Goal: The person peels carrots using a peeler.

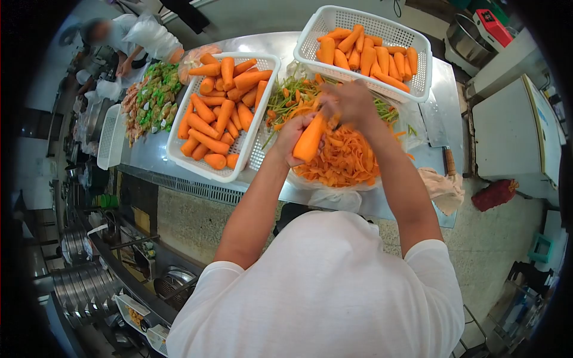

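Note:
A carrot (309, 142) is gripped in my left hand (289, 136), its thick end towards me. My right hand (353, 102) is at the far end of that carrot, smeared by motion, so its fingers and anything in them cannot be made out. Beneath both hands lies a heap of orange carrot peelings (343, 160) on clear plastic. Green carrot tops (289, 98) with cut orange ends spread behind and beside the heap.
A white perforated basket (174, 145) of carrots stands left, another basket (425, 89) back right. A cleaver (436, 124) and a cloth (443, 190) lie on the metal table's (134, 156) right side. Green and orange pieces (152, 95) are piled far left, near another person (128, 45).

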A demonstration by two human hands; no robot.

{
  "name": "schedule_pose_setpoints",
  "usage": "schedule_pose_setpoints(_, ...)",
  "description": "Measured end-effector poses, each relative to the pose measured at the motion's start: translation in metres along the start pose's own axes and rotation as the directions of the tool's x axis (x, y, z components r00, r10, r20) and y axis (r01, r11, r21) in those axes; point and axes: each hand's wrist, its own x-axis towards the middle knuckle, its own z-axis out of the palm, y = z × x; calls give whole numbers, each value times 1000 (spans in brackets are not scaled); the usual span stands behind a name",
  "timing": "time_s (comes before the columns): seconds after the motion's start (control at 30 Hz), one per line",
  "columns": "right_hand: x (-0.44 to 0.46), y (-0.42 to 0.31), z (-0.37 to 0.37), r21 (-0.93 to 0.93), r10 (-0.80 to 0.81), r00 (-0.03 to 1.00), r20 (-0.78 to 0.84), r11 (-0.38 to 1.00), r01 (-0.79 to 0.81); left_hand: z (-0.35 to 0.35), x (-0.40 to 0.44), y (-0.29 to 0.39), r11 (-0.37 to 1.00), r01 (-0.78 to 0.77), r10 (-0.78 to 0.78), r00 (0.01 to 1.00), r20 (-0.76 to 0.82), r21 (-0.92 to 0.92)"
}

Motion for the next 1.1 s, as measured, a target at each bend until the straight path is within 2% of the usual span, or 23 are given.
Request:
schedule_pose_setpoints(0.03, 2, 18, -5, 53, 248, 969, -16, 968, -246, -2, -1, 1, 998, 34, -37, 997, 71, 44)
schedule_pose_setpoints(0.07, -2, 26, -12, 53, 249, 968, -14, 967, -248, 0, -4, -2, 999, 35, -38, 997, 70, 41)
schedule_pose_setpoints(0.13, 5, 32, -24, -208, 350, 931, -107, 907, -365, 7, -6, -1, 999, -34, 33, 994, 102, 4)
schedule_pose_setpoints(0.17, 2, 29, -20, -205, 345, 933, -97, 911, -358, 4, -4, -1, 999, -42, 42, 994, 98, -4)
schedule_pose_setpoints(0.23, -1, -22, -21, -195, 40, 999, -9, 980, -41, -2, 4, -1, 998, -28, 26, 998, -56, -48)
schedule_pose_setpoints(0.27, -2, -42, -19, -196, 41, 999, -12, 980, -43, 3, 5, 0, 999, -27, 25, 998, -55, -45)
schedule_pose_setpoints(0.33, -6, -70, -15, -118, -117, 971, 208, 983, 144, 17, 3, 0, 986, -83, 66, 990, -123, -146)
schedule_pose_setpoints(0.37, -7, -56, -9, -117, -111, 972, 205, 984, 137, 5, 4, 0, 987, -78, 60, 990, -125, -144)
schedule_pose_setpoints(0.43, -1, -1, 1, -117, -39, 999, -22, 992, 36, -27, 11, 0, 994, 70, -54, 980, 192, -80)
schedule_pose_setpoints(0.47, 2, 16, -6, -119, -39, 999, -23, 992, 36, -24, 10, -1, 994, 71, -54, 980, 193, -80)
schedule_pose_setpoints(0.53, 11, 31, -21, -436, 370, 928, -28, 831, -345, -14, 7, -1, 992, 62, -30, 962, 270, -111)
schedule_pose_setpoints(0.57, 10, 31, -20, -436, 366, 930, -26, 833, -340, -11, 7, 0, 992, 57, -24, 963, 270, -112)
schedule_pose_setpoints(0.63, 5, 2, -21, -236, 233, 970, -64, 941, -242, -9, 7, -3, 998, -69, 69, 992, 107, -10)
schedule_pose_setpoints(0.67, 0, -19, -18, -138, 93, 995, -43, 986, -98, -5, 5, -3, 997, -70, 71, 992, 104, -14)
schedule_pose_setpoints(0.7, -2, -42, -16, -137, 94, 995, -42, 986, -99, 4, 4, -3, 995, -64, 65, 998, 14, -73)
schedule_pose_setpoints(0.73, -4, -65, -16, -108, -12, 999, 37, 994, 16, 9, 3, -2, 990, -60, 51, 996, -74, -130)
schedule_pose_setpoints(0.77, -6, -75, -17, -71, -118, 987, 111, 989, 126, 9, 4, -3, 991, -54, 45, 996, -73, -126)
schedule_pose_setpoints(0.8, -8, -63, -12, -75, -112, 988, 106, 990, 121, 7, 4, -4, 995, -49, 49, 999, 3, -84)
schedule_pose_setpoints(0.9, -1, 3, -9, -135, -102, 994, -43, 986, 95, 3, 2, -1, 1000, -28, 28, 994, 104, -4)
schedule_pose_setpoints(0.97, 5, 28, -21, -454, 310, 950, -22, 844, -286, 3, 0, -3, 1000, -7, 3, 992, 123, 30)
schedule_pose_setpoints(1.0, 8, 26, -22, -454, 305, 952, -23, 845, -281, 3, 0, -4, 999, -30, 27, 993, 112, 27)
schedule_pose_setpoints(1.07, 1, 14, -20, -191, 312, 949, -49, 929, -316, 3, 0, -7, 998, -56, 55, 994, 93, 12)
schedule_pose_setpoints(1.1, -4, -8, -18, -190, 310, 950, -44, 931, -313, 3, 3, -8, 998, -58, 58, 996, 62, -7)
